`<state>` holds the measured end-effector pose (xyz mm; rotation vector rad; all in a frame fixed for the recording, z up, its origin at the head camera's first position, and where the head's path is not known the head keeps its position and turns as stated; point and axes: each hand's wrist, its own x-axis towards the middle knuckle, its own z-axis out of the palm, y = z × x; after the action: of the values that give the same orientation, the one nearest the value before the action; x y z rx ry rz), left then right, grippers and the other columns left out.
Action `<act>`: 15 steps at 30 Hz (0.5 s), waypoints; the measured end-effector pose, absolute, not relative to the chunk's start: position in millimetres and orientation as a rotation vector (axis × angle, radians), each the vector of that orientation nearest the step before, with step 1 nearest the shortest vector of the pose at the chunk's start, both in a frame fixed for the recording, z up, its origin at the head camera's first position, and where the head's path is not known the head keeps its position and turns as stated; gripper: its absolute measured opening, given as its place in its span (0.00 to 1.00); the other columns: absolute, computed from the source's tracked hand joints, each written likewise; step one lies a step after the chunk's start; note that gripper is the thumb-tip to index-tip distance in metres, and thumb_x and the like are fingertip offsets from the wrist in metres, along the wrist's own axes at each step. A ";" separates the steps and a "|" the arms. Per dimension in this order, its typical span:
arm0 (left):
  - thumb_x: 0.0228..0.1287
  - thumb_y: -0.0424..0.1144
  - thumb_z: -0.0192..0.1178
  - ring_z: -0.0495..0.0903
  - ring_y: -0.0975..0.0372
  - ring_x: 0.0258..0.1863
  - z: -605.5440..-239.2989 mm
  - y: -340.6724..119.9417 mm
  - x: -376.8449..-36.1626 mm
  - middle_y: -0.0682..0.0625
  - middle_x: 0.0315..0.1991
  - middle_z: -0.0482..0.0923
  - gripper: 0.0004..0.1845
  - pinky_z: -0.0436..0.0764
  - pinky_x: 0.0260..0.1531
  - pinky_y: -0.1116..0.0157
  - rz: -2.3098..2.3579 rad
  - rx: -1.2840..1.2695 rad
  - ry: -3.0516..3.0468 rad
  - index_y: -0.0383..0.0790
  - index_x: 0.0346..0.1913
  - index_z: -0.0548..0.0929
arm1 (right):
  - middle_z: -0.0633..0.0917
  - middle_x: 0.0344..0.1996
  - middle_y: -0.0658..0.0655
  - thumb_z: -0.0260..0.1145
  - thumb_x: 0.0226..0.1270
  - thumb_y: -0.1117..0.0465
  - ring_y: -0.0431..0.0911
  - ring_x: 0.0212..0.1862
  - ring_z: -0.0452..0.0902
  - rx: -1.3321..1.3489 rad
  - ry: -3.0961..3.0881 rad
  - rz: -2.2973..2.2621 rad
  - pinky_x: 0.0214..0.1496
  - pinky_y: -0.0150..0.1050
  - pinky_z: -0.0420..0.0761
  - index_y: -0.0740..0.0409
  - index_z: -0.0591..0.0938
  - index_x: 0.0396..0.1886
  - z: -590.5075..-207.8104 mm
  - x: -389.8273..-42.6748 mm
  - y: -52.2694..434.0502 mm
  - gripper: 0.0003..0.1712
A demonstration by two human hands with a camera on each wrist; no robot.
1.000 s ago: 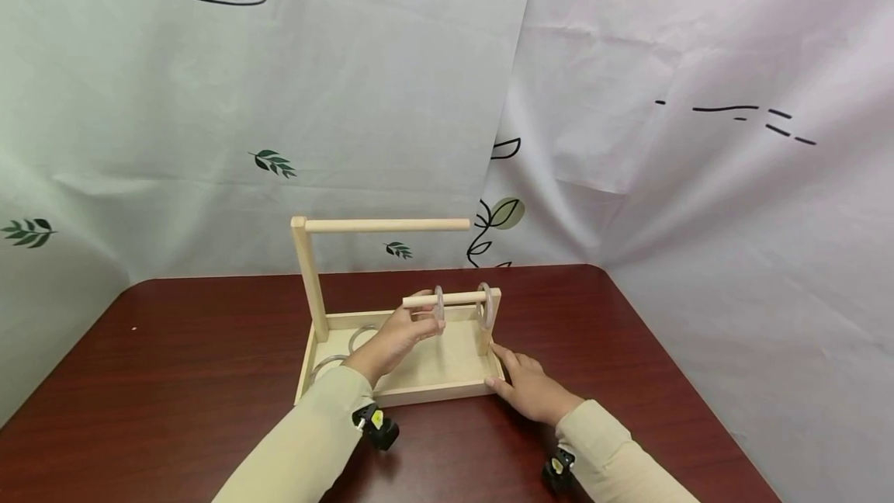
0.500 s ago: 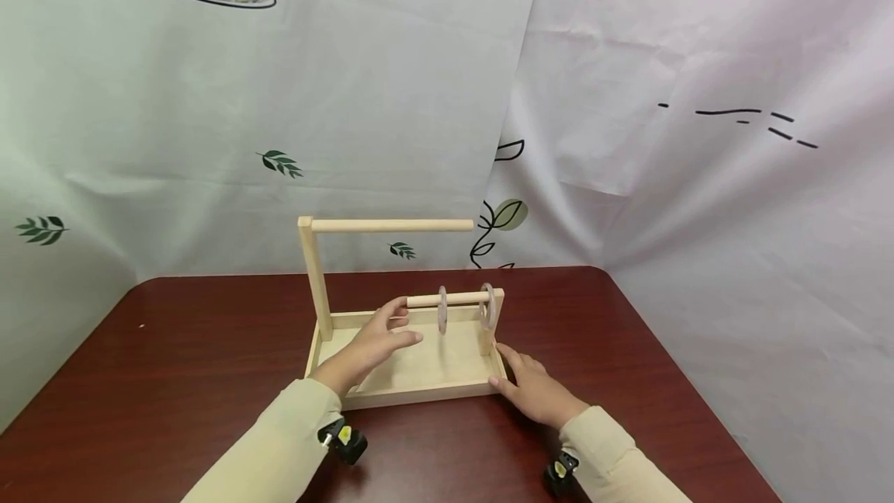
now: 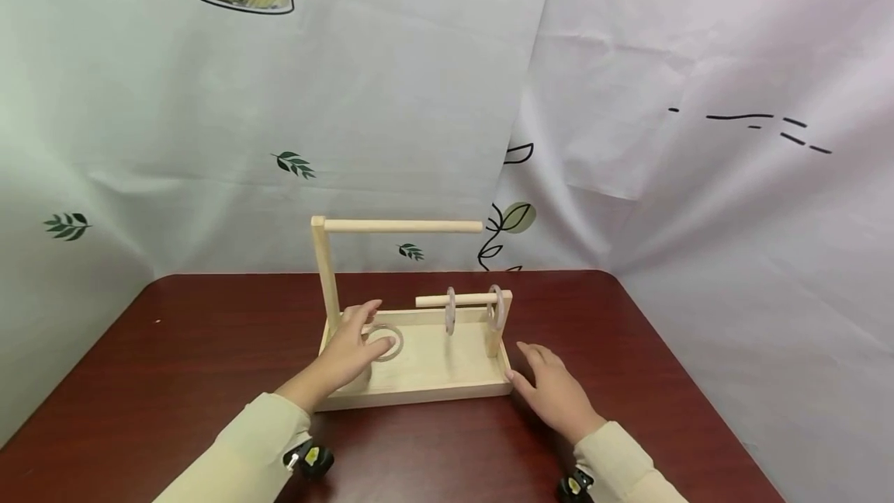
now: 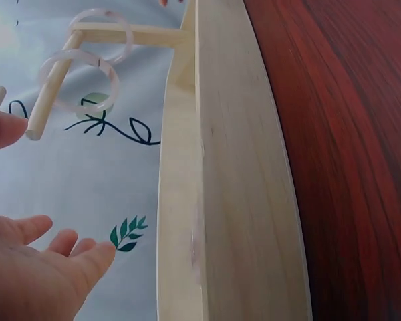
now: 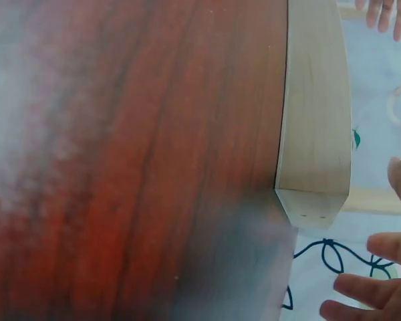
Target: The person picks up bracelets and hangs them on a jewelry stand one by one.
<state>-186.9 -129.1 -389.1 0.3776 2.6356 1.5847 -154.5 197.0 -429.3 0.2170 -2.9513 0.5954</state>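
Since a second earlier, the left hand had drawn back from the short wooden dowel and come down to the left part of the shallow pale wooden tray, while the right hand had slipped off the tray's right front corner onto the dark red-brown wooden table.

The left hand's fingers were spread and relaxed, gripping nothing, their tips at a clear plastic ring lying flat on the tray floor; whether they touched it could not be told. Two more clear plastic rings hung upright on the short dowel, one near its middle and the other close against the short right post. From the left wrist view both hanging rings showed on the dowel, the open palm below them.

The right hand lay flat, fingers straight, holding nothing, just beside the tray's right end. A taller wooden post with a long horizontal bar rose at the tray's back left corner. White sheets printed with leaves hung behind the table.
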 end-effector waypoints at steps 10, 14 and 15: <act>0.62 0.40 0.61 0.53 0.41 0.68 -388.4 -148.8 -175.0 0.33 0.68 0.52 0.39 0.62 0.60 0.39 1.355 0.408 2.878 0.33 0.72 0.58 | 0.76 0.59 0.63 0.66 0.64 0.46 0.57 0.61 0.72 0.303 -2.810 0.447 0.54 0.55 0.76 0.58 0.75 0.63 -426.3 -145.3 191.6 0.33; 0.62 0.40 0.62 0.52 0.41 0.68 -391.9 -156.2 -172.7 0.32 0.67 0.53 0.39 0.63 0.59 0.39 1.262 0.439 2.973 0.32 0.72 0.58 | 0.77 0.58 0.62 0.66 0.63 0.46 0.56 0.60 0.73 0.365 -2.747 0.404 0.51 0.55 0.77 0.58 0.77 0.61 -425.2 -142.1 189.0 0.31; 0.61 0.40 0.62 0.52 0.41 0.68 -392.5 -157.9 -172.0 0.32 0.67 0.54 0.39 0.63 0.59 0.39 1.233 0.445 2.999 0.32 0.72 0.59 | 0.77 0.58 0.62 0.66 0.63 0.46 0.56 0.60 0.73 0.378 -2.737 0.398 0.51 0.55 0.77 0.57 0.78 0.61 -424.8 -141.3 188.2 0.31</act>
<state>-172.0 -157.9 -392.5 0.4447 2.9994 1.2332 -141.3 188.2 -424.8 0.3778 -2.7366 0.3979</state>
